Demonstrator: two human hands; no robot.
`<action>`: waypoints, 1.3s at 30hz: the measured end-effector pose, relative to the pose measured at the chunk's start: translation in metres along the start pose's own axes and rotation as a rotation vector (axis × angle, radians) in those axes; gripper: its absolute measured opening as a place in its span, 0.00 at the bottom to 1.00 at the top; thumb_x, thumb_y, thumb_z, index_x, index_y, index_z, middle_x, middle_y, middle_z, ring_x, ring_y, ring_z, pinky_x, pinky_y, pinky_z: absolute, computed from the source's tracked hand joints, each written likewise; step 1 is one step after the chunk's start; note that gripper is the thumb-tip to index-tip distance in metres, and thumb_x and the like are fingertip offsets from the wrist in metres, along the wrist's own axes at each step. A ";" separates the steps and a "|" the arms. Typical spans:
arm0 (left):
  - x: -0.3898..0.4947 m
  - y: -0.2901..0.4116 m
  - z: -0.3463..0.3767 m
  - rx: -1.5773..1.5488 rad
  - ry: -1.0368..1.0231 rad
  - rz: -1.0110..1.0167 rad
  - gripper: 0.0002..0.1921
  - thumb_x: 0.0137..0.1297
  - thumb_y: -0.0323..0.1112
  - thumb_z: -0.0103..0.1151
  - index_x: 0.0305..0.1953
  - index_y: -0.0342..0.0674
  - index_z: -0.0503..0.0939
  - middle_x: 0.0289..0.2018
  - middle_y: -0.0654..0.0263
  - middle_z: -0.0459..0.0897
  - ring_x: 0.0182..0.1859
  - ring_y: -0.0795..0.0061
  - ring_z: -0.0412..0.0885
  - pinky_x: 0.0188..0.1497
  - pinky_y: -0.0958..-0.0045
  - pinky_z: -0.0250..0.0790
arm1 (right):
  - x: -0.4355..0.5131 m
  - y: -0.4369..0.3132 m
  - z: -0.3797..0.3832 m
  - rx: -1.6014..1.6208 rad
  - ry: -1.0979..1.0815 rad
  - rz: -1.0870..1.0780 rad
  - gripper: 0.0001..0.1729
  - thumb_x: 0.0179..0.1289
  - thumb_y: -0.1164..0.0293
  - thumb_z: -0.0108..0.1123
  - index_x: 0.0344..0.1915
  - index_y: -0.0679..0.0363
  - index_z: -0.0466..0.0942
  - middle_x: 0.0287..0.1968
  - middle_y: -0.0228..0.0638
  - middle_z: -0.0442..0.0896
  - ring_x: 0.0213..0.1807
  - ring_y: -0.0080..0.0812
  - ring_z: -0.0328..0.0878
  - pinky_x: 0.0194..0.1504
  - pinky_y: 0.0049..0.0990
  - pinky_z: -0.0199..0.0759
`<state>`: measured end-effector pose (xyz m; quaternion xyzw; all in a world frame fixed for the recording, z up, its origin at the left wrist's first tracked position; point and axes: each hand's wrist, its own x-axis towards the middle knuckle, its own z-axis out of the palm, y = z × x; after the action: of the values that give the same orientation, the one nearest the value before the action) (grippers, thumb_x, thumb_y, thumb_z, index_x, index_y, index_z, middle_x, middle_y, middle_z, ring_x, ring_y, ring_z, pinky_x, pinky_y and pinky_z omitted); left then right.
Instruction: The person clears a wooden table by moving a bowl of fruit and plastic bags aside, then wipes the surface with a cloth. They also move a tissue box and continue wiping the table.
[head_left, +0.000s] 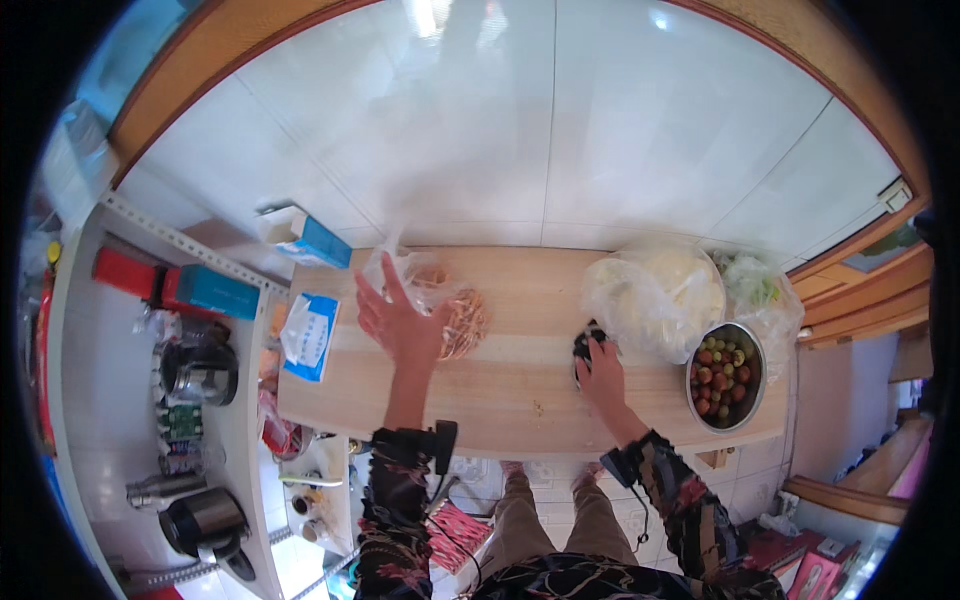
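Note:
My left hand (401, 319), its fingers spread, is over a clear plastic bag (409, 270) of thin orange-brown strips (466, 322) on the wooden tabletop (525, 375). Whether the fingers touch the bag is unclear. My right hand (604, 375) has its fingers on a small black item (589, 341), whose kind I cannot make out. Just beyond that hand lies a large clear plastic bag with pale contents (660, 300). To its right, a steel bowl (759, 386) holds small red and green round fruits (720, 379).
A blue and white packet (309, 337) lies at the table's left, below an opened blue box (319, 240). A bag of green vegetables (761, 289) stands at the back right. White shelving (247, 420) with kettles borders the left side, and a tiled wall (540, 150) rises behind.

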<state>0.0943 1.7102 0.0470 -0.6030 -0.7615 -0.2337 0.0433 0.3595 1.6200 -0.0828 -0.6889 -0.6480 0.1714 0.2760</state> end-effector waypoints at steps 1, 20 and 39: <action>0.009 -0.007 0.004 0.021 -0.054 -0.033 0.49 0.47 0.42 0.69 0.69 0.49 0.49 0.65 0.46 0.53 0.65 0.47 0.57 0.63 0.49 0.52 | 0.016 -0.003 0.006 -0.020 -0.023 0.037 0.24 0.57 0.67 0.59 0.52 0.67 0.69 0.45 0.52 0.71 0.44 0.54 0.72 0.44 0.42 0.69; -0.039 -0.126 -0.080 -0.789 0.242 -0.129 0.10 0.51 0.18 0.50 0.37 0.31 0.74 0.34 0.58 0.77 0.38 0.66 0.75 0.42 0.69 0.68 | 0.174 -0.120 0.125 -0.016 -0.163 -0.386 0.18 0.52 0.80 0.50 0.45 0.62 0.73 0.40 0.45 0.74 0.43 0.50 0.73 0.42 0.41 0.70; -0.126 -0.186 -0.163 -0.596 0.468 -0.436 0.06 0.63 0.34 0.50 0.37 0.39 0.72 0.33 0.67 0.74 0.37 0.75 0.72 0.40 0.75 0.68 | 0.202 -0.166 0.133 -0.021 -0.401 -0.618 0.23 0.53 0.80 0.55 0.51 0.53 0.75 0.44 0.40 0.74 0.47 0.46 0.71 0.46 0.38 0.70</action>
<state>-0.0812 1.5002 0.0914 -0.3451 -0.7400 -0.5772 -0.0116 0.1686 1.8418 -0.0628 -0.4161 -0.8685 0.2049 0.1750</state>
